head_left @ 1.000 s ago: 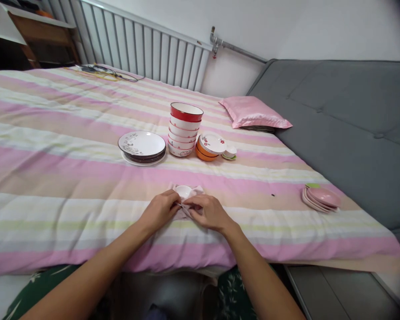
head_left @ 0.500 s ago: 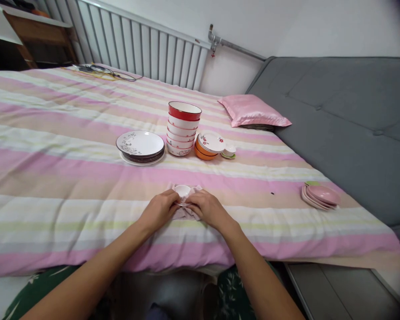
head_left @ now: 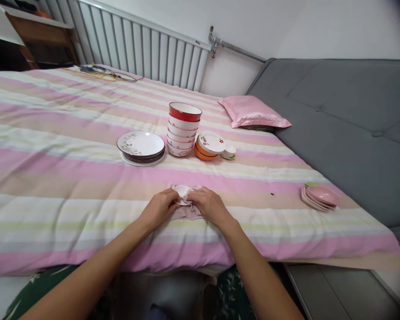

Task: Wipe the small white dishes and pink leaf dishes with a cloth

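Note:
Near the front edge of the bed, a small white bowl point(head_left: 182, 191) is held over a pale pink cloth point(head_left: 186, 214). My left hand point(head_left: 160, 206) is closed on the left rim of the bowl. Closed round a bunched part of the cloth, my right hand point(head_left: 209, 204) presses it into the bowl's right side. Its fingertips are partly hidden by the folds. Beyond my hands stand a stack of plates point(head_left: 143, 144), a tall stack of bowls point(head_left: 183, 126) with a red one on top, and orange bowls point(head_left: 205, 153) under white floral dishes point(head_left: 212, 142).
Small white dishes point(head_left: 229, 151) sit beside the orange bowls. Pink dishes point(head_left: 322, 196) lie at the right, near the grey headboard point(head_left: 340, 111). A pink pillow point(head_left: 253, 111) and coiled cables point(head_left: 103, 72) rest farther back on the striped bedspread point(head_left: 70, 178).
My right hand has shifted slightly up and left, bringing the bunched cloth over the inside of the bowl. My left hand stays at the rim.

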